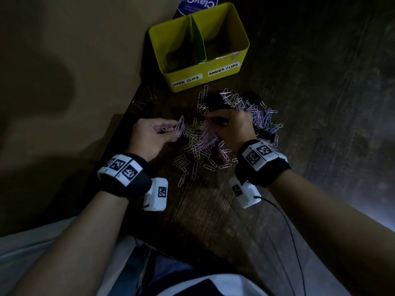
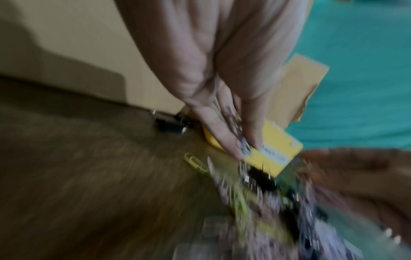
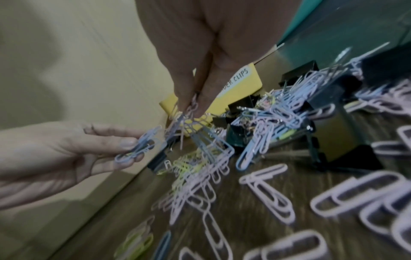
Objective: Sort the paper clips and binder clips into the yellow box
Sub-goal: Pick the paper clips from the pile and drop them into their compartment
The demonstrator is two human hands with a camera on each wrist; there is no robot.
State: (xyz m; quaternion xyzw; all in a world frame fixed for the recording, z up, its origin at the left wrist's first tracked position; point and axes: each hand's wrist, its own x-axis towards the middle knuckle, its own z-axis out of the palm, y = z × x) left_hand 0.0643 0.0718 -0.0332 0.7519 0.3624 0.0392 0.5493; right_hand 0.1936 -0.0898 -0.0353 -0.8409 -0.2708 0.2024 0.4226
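Note:
A yellow box point(image 1: 241, 58) with a green divider stands at the back of the table, labelled PAPER CLIPS on the left and BINDER CLIPS on the right. A heap of pastel paper clips point(image 1: 201, 144) mixed with black binder clips point(image 1: 213, 101) lies in front of it. My left hand point(image 1: 162, 131) pinches a small bunch of paper clips point(image 3: 138, 149) at the heap's left edge. My right hand point(image 1: 226, 122) pinches a dangling tangle of paper clips point(image 3: 189, 114) above the heap's middle. The left wrist view is blurred.
A beige wall point(image 1: 64, 82) runs along the table's left edge. Two loose binder clips point(image 1: 149, 101) lie by that wall. A round blue-labelled lid point(image 1: 196, 5) sits behind the box. Bare wooden table point(image 1: 203, 210) lies between the heap and my body.

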